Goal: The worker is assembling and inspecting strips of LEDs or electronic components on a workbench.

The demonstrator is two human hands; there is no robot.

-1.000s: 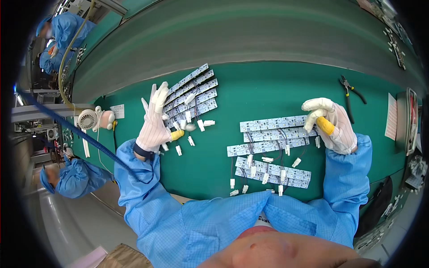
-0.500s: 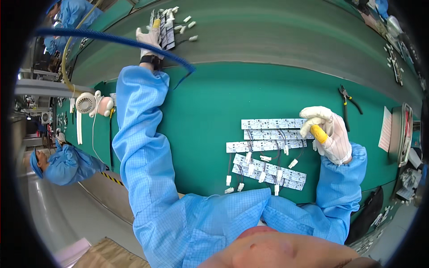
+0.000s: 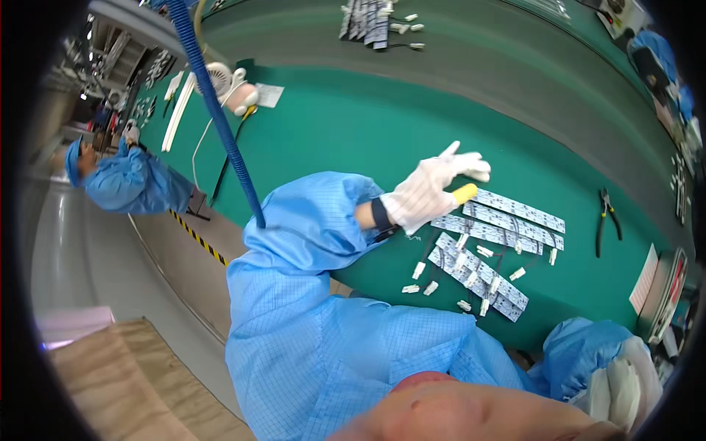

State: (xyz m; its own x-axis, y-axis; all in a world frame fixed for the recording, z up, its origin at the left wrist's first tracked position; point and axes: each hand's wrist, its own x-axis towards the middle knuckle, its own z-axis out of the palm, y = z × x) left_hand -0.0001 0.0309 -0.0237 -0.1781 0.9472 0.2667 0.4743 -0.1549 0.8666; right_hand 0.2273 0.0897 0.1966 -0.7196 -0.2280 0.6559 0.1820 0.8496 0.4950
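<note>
My left hand, in a white glove with a blue sleeve, hovers over the left end of several white circuit strips lying on the green mat. A yellow handle sticks out from under its fingers, which are partly spread. Small white connectors lie scattered by the strips. My right hand, also gloved, is drawn back close to my body at the lower right; its fingers are not clear.
Black pliers lie right of the strips, with a paper sheet beyond. More strips sit on the far belt. A blue ribbed hose crosses the left side. A person in blue works at far left.
My left hand came back from the far belt to the near strips. My right hand left the strips and pulled back toward my body. The view swung left.
</note>
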